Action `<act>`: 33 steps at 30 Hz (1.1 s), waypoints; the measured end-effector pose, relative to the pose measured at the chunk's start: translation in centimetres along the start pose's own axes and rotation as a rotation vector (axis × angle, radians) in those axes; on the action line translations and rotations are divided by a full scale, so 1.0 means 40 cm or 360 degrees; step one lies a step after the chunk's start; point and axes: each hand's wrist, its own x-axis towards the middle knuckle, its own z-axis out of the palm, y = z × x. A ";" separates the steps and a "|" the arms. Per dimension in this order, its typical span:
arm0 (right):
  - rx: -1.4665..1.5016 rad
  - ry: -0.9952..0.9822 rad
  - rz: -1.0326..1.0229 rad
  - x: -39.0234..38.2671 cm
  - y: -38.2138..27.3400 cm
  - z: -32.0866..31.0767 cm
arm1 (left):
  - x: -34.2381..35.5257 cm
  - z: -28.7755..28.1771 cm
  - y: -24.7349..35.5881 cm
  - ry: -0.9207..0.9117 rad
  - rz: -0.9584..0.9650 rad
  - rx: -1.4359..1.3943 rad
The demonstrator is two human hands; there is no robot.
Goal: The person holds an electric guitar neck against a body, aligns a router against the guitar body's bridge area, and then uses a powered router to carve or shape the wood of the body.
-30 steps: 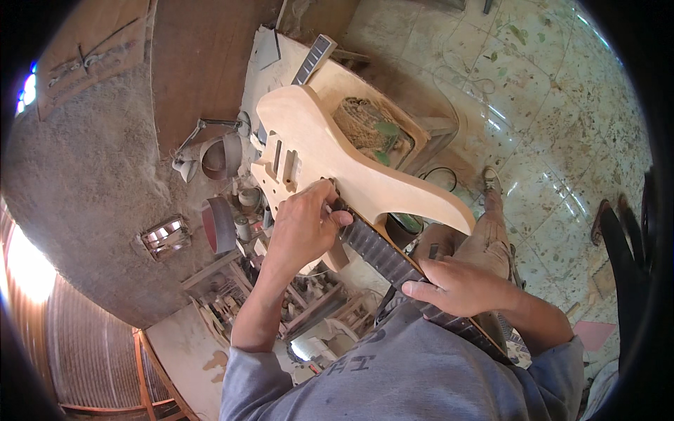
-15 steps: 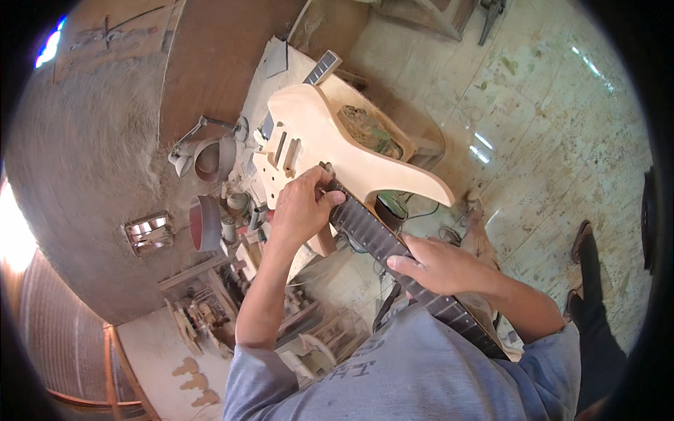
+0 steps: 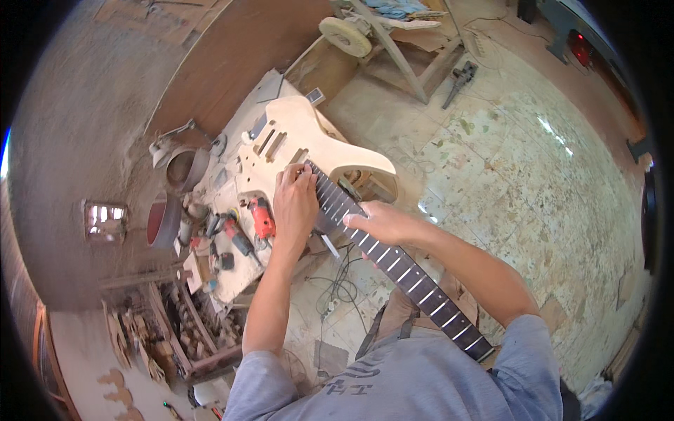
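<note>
An unfinished electric guitar body (image 3: 298,123) of pale bare wood, with pickup slots cut in it, lies in front of me. From its near end a dark fretted guitar neck (image 3: 411,277) slants down toward my right side. My left hand (image 3: 295,200) is closed at the joint of neck and body, its fingertips over the neck's far end. Around the middle of the neck, my right hand (image 3: 386,223) is wrapped with its thumb on the fretboard. The fingers beneath are mostly hidden.
On the dusty workbench (image 3: 239,277) at left are a red power tool (image 3: 262,217), a grey and red grinder (image 3: 237,235) and round sanding drums (image 3: 186,168). A wooden stand (image 3: 393,67) is at the back. Cables (image 3: 340,288) lie on the floor below.
My view has swung, so the guitar and both hands sit further left. The power tools on the bench now show. The person's legs at right are out of view.
</note>
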 end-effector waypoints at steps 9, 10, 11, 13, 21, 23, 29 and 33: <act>0.0314 -0.0164 -0.0391 -0.111 0.151 0.009 | 0.023 -0.015 0.041 -0.0306 -0.0139 0.0466; 0.0452 -0.0301 -0.0337 -0.159 0.167 0.007 | 0.026 -0.018 0.042 -0.0351 -0.0181 0.0463; 0.0581 -0.0435 -0.0272 -0.206 0.184 0.004 | 0.016 -0.018 0.041 -0.0373 -0.0229 0.0443; 0.0878 -0.0750 -0.0069 -0.292 0.193 -0.014 | 0.012 -0.021 0.043 -0.0404 -0.0314 0.0399; 0.1159 -0.1081 -0.0037 -0.384 0.266 -0.031 | 0.014 -0.017 0.101 -0.0473 -0.0408 0.0399; 0.1204 -0.1166 -0.0013 -0.386 0.270 -0.035 | 0.006 -0.019 0.087 -0.0525 -0.0439 0.0434; 0.1314 -0.1427 -0.0023 -0.363 0.301 -0.044 | 0.005 -0.015 0.119 -0.0510 -0.0651 0.0213; 0.1426 -0.1623 0.0006 -0.337 0.336 -0.026 | 0.025 -0.018 0.166 -0.0538 -0.0840 0.0371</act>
